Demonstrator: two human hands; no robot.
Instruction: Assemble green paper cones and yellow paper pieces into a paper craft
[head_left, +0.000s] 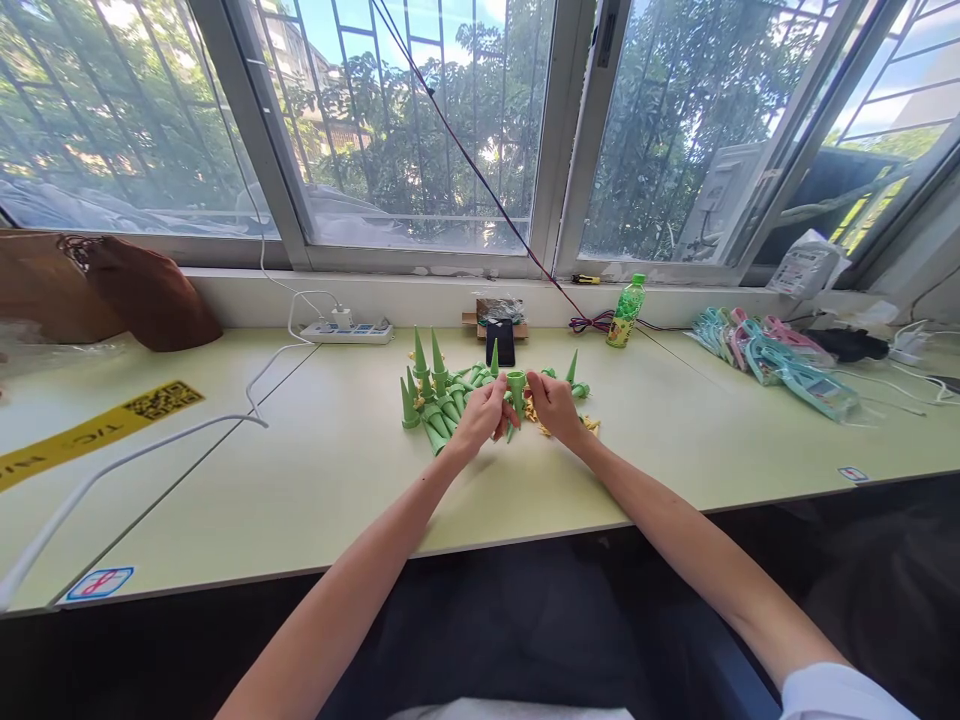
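Observation:
A green plastic cone (pixel 516 388) is held in front of me over the table, its wide end up and its point down. My left hand (pixel 484 412) is closed around its left side. My right hand (pixel 556 405) is curled in a pinch close to the cone's rim on the right; whatever its fingertips hold is hidden. Small yellow pieces (pixel 589 425) lie beneath and beside my right hand. To the left is a cluster of similar green cones (pixel 448 405), some standing point up and others lying down. Another cone (pixel 573 368) stands behind my right hand.
A dark phone (pixel 500 343) leans by a small box behind the cones. A green bottle (pixel 627 312) stands farther right, near bagged pastel items (pixel 799 375). At left are a power strip (pixel 349 332), a white cable (pixel 180 425) and a brown bag (pixel 150 292).

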